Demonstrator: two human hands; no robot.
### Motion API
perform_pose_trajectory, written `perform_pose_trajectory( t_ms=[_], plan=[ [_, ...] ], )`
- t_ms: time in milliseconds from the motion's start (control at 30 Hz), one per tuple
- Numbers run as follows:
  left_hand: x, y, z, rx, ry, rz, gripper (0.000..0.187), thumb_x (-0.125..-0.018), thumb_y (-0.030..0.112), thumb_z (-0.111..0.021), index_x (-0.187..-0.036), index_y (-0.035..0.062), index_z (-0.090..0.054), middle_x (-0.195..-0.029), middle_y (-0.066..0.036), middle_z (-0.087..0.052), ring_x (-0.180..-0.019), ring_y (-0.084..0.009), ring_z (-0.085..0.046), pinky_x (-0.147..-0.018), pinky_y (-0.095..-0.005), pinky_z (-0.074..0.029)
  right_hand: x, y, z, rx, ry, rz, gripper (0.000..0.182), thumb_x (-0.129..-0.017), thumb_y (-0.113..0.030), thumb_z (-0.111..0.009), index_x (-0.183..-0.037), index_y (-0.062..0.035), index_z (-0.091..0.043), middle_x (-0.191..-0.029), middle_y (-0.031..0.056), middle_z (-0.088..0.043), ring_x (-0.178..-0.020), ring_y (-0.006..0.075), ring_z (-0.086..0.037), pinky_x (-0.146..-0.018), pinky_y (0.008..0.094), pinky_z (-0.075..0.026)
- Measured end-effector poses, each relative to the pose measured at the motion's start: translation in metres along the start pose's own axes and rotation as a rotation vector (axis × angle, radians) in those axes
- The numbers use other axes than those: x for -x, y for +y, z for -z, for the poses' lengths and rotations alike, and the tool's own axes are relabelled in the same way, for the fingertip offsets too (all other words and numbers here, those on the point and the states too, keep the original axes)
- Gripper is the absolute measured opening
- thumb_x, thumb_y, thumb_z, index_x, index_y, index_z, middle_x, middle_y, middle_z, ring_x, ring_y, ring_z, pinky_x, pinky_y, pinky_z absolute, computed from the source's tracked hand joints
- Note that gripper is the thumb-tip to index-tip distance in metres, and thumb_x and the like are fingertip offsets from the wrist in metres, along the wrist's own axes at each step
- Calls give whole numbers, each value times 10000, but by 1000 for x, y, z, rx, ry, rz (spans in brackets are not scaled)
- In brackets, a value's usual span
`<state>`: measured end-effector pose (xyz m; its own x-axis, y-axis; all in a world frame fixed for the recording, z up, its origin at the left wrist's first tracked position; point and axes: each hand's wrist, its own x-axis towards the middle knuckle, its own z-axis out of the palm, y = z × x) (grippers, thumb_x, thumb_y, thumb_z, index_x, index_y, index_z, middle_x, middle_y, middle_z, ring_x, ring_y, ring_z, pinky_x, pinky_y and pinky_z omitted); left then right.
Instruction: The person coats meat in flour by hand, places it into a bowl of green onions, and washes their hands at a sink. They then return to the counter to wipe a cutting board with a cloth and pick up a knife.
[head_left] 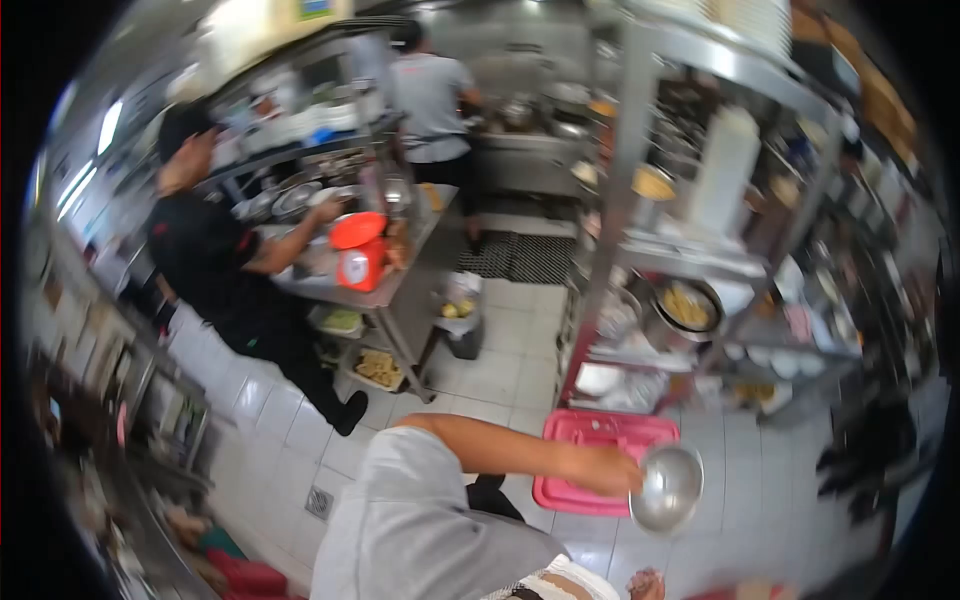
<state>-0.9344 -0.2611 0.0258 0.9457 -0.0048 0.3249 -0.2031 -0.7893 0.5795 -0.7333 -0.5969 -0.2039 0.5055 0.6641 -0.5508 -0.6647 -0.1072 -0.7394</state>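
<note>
My left hand (608, 470) reaches across to the right, its fingers closed on the rim of a round steel mixing bowl (668, 488). The bowl is tipped so its shiny inside shows, and it overlaps the right edge of a pink plastic tub (560, 490) at floor level. At the bottom edge, part of my right hand (646, 584) shows, small and smeared, with its fingers not clear. My grey sleeve (400, 490) and a white apron fill the lower middle.
A person in black (205, 240) stands left at a steel counter with a red scale (362, 265). Another person in grey (430, 95) works at the back stove. A bin (462, 325) stands on the tiled floor. The steel rack (612, 200) holds pots and containers.
</note>
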Motion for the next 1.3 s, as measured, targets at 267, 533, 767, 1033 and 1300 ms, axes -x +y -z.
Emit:
perform_pose_trajectory(
  t_ms=[267, 533, 767, 1033, 1300],
  plan=[
    [40, 18, -11, -80, -141, -228, 108, -724, 144, -583, -718, 41, -551, -774, -133, -532, -702, -316, -577, -579, -425, -464, 8, -96, -126, 282, 4, 164, 382, -910, -249, -425, -1160, 26, -510, -1103, 105, -549, -946, 194, -537, -785, 297, -443],
    [154, -30, 60, -193, -59, -131, 136, -721, 152, -601, -712, 41, -523, -787, -112, -508, -698, -295, -568, -569, -403, -461, -1, -75, -288, 687, -311, 239, 324, -889, -258, -482, -1096, -26, -576, -1060, 102, -595, -962, 211, -557, -811, 341, -446],
    [311, -113, 168, -203, -62, 54, 156, -734, 199, -585, -768, 57, -531, -833, -118, -535, -739, -301, -582, -606, -413, -477, -65, 1, -511, 1410, -545, 319, 332, -843, -245, -557, -1083, -16, -571, -1010, 163, -611, -918, 242, -555, -823, 348, -423],
    [457, -105, 584, -945, 591, 572, 238, -836, 112, -499, -1057, 62, -573, -1026, -126, -586, -977, -274, -558, -760, -365, -478, -157, 29, -628, 1438, -512, 402, 332, -823, -222, -570, -1077, -8, -576, -926, 126, -620, -826, 200, -544, -757, 337, -434],
    [521, -126, 807, -1225, 842, 869, 245, -741, -7, -481, -930, 5, -636, -968, -200, -623, -910, -347, -601, -803, -402, -475, -184, 59, -653, 1460, -489, 602, 350, -829, -244, -554, -1079, 0, -556, -971, 192, -608, -880, 295, -566, -782, 375, -430]
  ],
)
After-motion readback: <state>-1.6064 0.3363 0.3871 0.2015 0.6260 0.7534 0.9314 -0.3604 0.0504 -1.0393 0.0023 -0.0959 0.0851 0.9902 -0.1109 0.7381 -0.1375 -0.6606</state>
